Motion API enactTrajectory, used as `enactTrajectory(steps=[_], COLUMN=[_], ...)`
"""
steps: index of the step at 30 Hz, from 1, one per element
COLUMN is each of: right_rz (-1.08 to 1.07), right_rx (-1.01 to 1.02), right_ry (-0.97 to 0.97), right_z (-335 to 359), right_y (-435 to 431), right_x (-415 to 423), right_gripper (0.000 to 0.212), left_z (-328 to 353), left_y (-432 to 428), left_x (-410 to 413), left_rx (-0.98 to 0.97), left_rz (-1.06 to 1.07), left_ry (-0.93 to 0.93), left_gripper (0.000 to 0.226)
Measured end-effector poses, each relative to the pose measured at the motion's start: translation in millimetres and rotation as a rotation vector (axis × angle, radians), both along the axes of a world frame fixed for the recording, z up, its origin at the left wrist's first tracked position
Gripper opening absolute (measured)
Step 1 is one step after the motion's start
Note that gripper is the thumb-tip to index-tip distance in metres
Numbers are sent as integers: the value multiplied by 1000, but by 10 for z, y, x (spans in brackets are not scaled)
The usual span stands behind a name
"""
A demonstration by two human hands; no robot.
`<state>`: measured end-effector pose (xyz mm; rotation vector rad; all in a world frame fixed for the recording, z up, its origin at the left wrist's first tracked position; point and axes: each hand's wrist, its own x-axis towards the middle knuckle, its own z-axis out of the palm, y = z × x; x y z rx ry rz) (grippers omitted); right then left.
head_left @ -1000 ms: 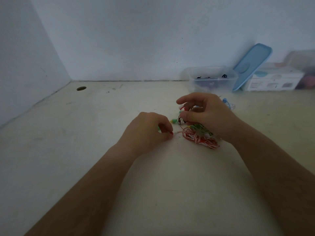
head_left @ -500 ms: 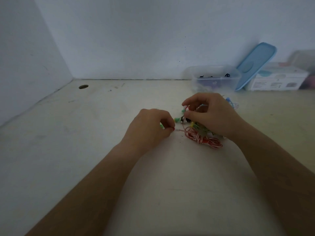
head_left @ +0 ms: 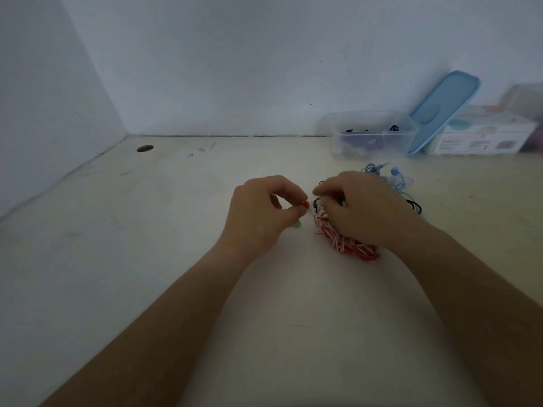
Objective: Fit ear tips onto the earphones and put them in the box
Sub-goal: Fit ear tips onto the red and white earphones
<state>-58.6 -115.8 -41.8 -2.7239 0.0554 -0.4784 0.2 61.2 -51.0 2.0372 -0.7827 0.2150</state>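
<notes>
My left hand [head_left: 260, 214] pinches a small red earbud [head_left: 306, 205] between thumb and forefinger, with a green ear tip [head_left: 296, 224] showing under the palm. My right hand [head_left: 364, 210] lies curled over a pile of earphones, its fingertips at a dark earbud [head_left: 316, 203] next to the red one; what they hold is hidden. A red-and-white coiled cable [head_left: 349, 243] runs out below that hand. Blue earphones [head_left: 390, 176] and a black cable [head_left: 414, 206] lie behind it. The clear plastic box [head_left: 373, 136] stands open at the back right.
A blue lid [head_left: 443, 110] leans against the box and wall. A white carton [head_left: 484, 133] sits to its right by the wall. A round hole [head_left: 145, 148] is in the tabletop at the far left corner. Walls close the left and back sides.
Both hands have drawn closer together, the red earbud now almost touching my right fingertips. My right hand has lowered onto the pile. The green tip sits under my left palm.
</notes>
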Motion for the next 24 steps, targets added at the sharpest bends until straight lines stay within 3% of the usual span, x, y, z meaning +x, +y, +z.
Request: enactTrajectory(steps=[4,8,12,15,19,24], right_rz=[70,160,95,92,127,124], right_rx=[331,472,606,706,692,648], right_ry=[-53,-38,-130,-169,-177,-179], right_z=[14,-22,-31,-21,-35,-59], right_y=[70,71,24,27,62,63], right_x=[-16,0,32,28,21,44], right_gripper=[21,13,9,11,13,12], left_z=[14,18,40,64,46,39], left_y=[-4,0,80,222,350,361], left_x=[6,10,145,265,319,308], left_rx=[-83,-132,-112,82,364,472], left_rz=[10,0,96,219,230,225], left_ry=[43,104,82,38,28,13], left_gripper=[13,10,11,16,17,18])
